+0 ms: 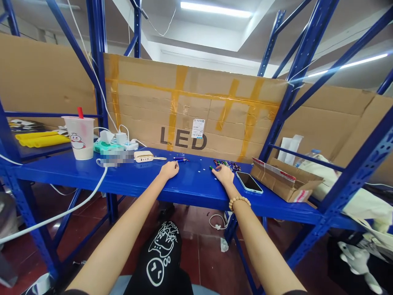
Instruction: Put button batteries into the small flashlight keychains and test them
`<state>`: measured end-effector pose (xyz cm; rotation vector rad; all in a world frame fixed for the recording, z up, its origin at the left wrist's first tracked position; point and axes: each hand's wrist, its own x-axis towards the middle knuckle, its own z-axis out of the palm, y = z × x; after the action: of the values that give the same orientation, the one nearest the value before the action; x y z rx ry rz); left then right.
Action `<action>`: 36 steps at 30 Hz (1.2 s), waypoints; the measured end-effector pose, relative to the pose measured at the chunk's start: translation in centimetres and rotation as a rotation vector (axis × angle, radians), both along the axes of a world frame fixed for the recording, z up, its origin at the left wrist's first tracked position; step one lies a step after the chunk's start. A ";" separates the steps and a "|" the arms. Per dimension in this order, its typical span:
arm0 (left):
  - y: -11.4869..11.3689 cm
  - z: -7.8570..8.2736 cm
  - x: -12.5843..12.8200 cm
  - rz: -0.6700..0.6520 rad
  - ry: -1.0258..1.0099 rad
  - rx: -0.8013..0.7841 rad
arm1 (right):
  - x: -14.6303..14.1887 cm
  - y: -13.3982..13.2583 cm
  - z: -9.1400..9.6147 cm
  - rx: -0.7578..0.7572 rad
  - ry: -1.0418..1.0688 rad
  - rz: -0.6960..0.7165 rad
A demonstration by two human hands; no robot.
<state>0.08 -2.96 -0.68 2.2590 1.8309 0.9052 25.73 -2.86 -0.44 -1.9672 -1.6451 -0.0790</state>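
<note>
My left hand (170, 169) rests on the blue shelf top (190, 184) with its fingers curled closed. Whatever it may hold is hidden. Just beyond its fingertips lie slim blue pen-like pieces (181, 159). On the right, my right hand (225, 174), with a beaded bracelet on the wrist, pinches a small green piece (211, 168) at its fingertips; too little of that shows to name its kind. Behind this hand lies a pile of small multicoloured pen-like pieces (235, 165). A few tiny pale bits are scattered between the hands.
A phone (249, 182) and an open cardboard box (276, 180) are at right. On the left stand a drink cup (80, 139), a tissue pack (107, 146), a power bank (143, 156) and white cables. A cardboard panel (147, 106) closes the back; blue posts flank it.
</note>
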 end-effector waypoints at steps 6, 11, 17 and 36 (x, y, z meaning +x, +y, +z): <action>0.0 0.5 -0.2 -0.124 -0.038 0.039 | -0.2 0.5 -0.1 0.000 -0.029 -0.003; -0.4 1.0 0.0 -0.110 -0.023 0.076 | -0.3 0.5 0.0 -0.014 -0.041 -0.033; -0.8 1.3 0.2 -0.078 0.015 0.080 | -0.4 0.4 0.4 -0.034 -0.062 -0.006; -0.5 1.2 1.2 -0.035 0.190 0.086 | -4.6 2.6 0.5 -0.091 -0.171 0.155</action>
<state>1.32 -3.42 0.48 2.4996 1.8513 0.8032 21.13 -0.23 0.01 -1.9367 -1.9373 -0.1180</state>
